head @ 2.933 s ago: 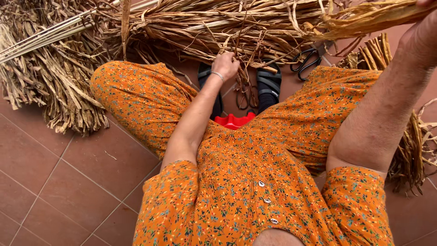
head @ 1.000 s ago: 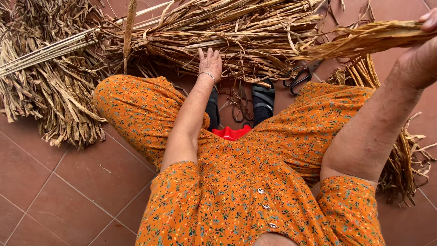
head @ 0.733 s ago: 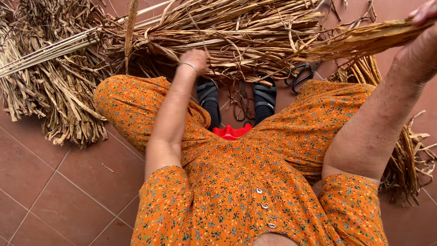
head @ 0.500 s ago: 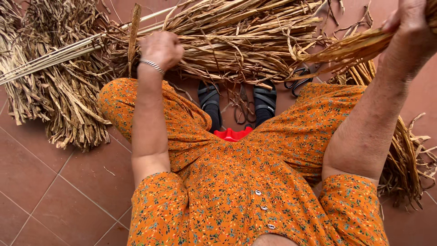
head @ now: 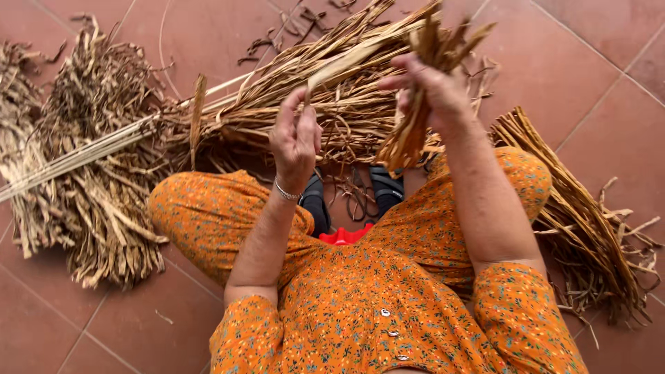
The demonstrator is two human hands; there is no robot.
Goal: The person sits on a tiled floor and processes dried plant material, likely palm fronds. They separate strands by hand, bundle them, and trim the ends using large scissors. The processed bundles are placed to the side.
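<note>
My left hand [head: 296,138] is raised in front of me and pinches a single long dry leaf strip [head: 346,64] that runs up and to the right. My right hand [head: 431,86] is closed around a small bunch of dry straw-coloured leaves [head: 415,118], which hangs down below the fist and sticks out above it. The strip reaches over to the top of that bunch. Both hands hover above a large heap of dry leaves [head: 332,118] lying across the floor in front of my knees.
I sit low on a red stool [head: 344,235] in an orange flowered dress, black sandals [head: 385,188] on a terracotta tile floor [head: 568,76]. A bundle of dry stalks [head: 90,187] lies at left, another [head: 582,215] at right.
My left hand rose from the heap with one leaf strip and moved toward the right hand. My right hand brought its bunch in from the far right to the middle.
</note>
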